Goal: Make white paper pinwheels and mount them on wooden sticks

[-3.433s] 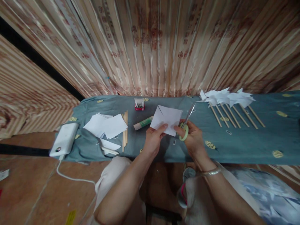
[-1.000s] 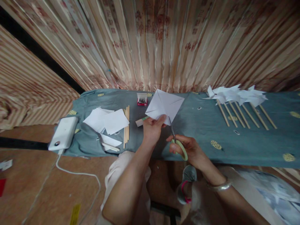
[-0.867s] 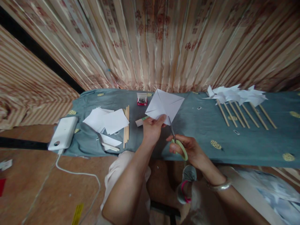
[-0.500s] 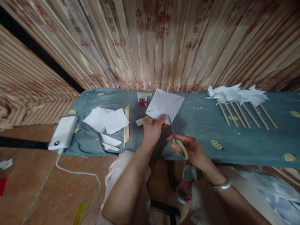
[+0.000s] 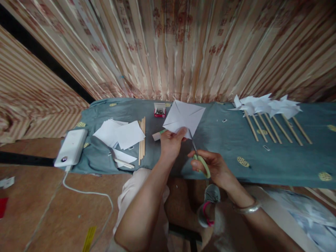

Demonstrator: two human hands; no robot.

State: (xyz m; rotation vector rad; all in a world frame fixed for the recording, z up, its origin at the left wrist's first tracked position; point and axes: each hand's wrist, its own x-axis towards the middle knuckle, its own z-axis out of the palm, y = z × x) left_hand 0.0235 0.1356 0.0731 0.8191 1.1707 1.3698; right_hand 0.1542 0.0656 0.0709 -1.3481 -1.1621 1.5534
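My left hand pinches the near corner of a creased white paper square and holds it up over the blue-grey cloth. In my right hand are scissors with pale green handles. Their blades point up at the paper's lower corner, beside my left thumb. Both hands are closed on what they hold.
Left of the hands lie a stack of white paper squares, a bundle of wooden sticks, a glue stick and a small red box of pins. Several paper pinwheels on sticks lie at the right. A white device with cable sits at the cloth's left edge.
Since the earliest frame, the left hand has lifted and turned the paper, and the scissors have swung from pointing away to pointing at its lower corner. Over the last second, little has changed.
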